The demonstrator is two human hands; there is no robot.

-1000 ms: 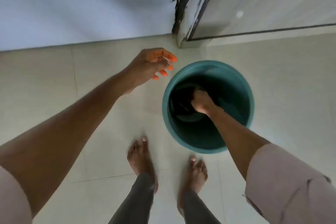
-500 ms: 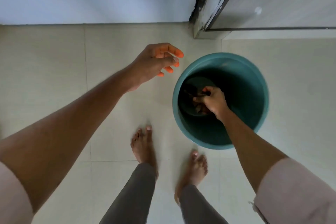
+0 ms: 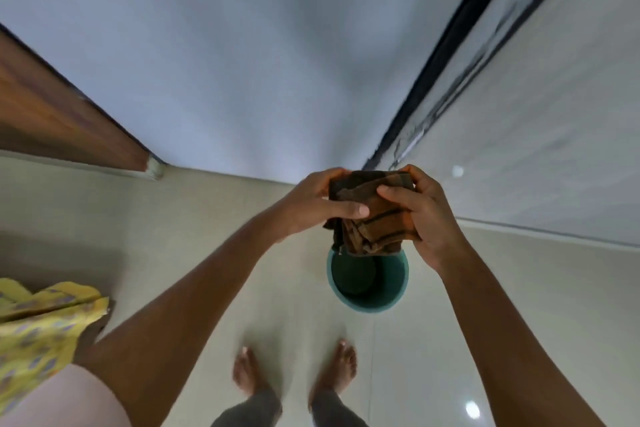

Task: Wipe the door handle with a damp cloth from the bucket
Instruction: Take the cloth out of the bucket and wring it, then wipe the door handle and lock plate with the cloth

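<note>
Both your left hand (image 3: 308,204) and right hand (image 3: 422,215) clamp the folded brown cloth (image 3: 372,215) between them. It hangs above the teal bucket (image 3: 367,302), long axis vertical, loose edges pointing down.

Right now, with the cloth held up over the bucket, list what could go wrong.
1. The brown cloth, bunched between the left hand and right hand, hangs above the teal bucket; if wet, drips may miss it and land on the glossy floor tiles.
2. Bare feet stand just short of the bucket, so wet tile could mean a slip.
</note>
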